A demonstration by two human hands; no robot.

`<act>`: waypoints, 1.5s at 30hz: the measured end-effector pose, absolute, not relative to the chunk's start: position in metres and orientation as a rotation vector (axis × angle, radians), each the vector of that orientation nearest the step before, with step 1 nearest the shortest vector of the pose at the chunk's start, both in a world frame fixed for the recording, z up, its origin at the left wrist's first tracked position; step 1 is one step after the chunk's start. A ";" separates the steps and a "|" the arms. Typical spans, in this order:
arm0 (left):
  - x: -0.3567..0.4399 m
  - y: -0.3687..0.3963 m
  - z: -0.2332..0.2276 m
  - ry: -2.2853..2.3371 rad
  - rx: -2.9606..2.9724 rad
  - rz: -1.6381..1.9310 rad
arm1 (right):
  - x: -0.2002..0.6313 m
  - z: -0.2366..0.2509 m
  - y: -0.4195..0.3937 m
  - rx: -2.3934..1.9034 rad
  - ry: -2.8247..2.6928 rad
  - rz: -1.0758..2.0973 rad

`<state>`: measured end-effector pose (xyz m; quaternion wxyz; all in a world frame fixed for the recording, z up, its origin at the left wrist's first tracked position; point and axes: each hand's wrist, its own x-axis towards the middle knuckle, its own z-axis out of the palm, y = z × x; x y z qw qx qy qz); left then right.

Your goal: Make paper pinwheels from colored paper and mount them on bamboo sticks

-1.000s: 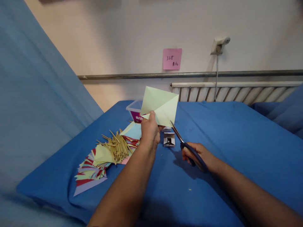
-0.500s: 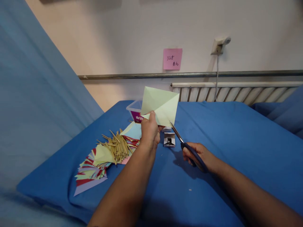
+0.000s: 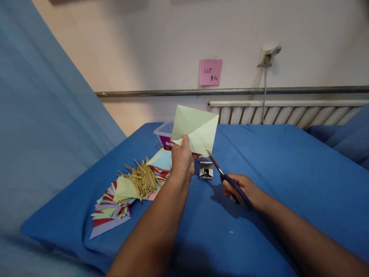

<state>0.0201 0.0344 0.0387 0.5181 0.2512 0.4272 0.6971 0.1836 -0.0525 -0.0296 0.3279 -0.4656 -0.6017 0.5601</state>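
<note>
The left hand [image 3: 181,161] is pinching a pale green paper square [image 3: 195,129] by its lower corner, fingers clamped tight on it, holding it up off the blue table [image 3: 282,173]. The right hand [image 3: 240,189] is wrapped around the handles of a pair of scissors [image 3: 227,181], fingers closed through the loops, blade tips touching the paper's bottom edge just to the right of the pinch. Can't tell if the blades are apart or together from here.

What bugs me: the paper is only held at one corner, so the far side is floppy. If the blades bite there it could bend or twist and the cut would wander off the crease. Also the tips are really near the thumb.

Below the pinch there's a little white box [image 3: 206,171], and left of the holding hand a heap of wooden sticks [image 3: 142,179] on top of colored paper triangles [image 3: 111,209]. A clear tub [image 3: 163,132] sits behind the grip
</note>
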 end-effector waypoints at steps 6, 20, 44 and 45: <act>0.019 0.036 0.036 1.040 0.631 1.666 | 0.183 -0.029 -0.053 -1.212 -1.557 1.485; 0.018 0.037 0.035 1.033 0.677 1.650 | 0.181 -0.026 -0.054 -1.260 -1.469 1.534; 0.018 0.030 0.038 1.008 0.734 1.699 | 0.180 -0.032 -0.054 -1.245 -1.485 1.505; 0.018 0.029 0.038 1.012 0.742 1.694 | 0.180 -0.031 -0.055 -1.234 -1.489 1.505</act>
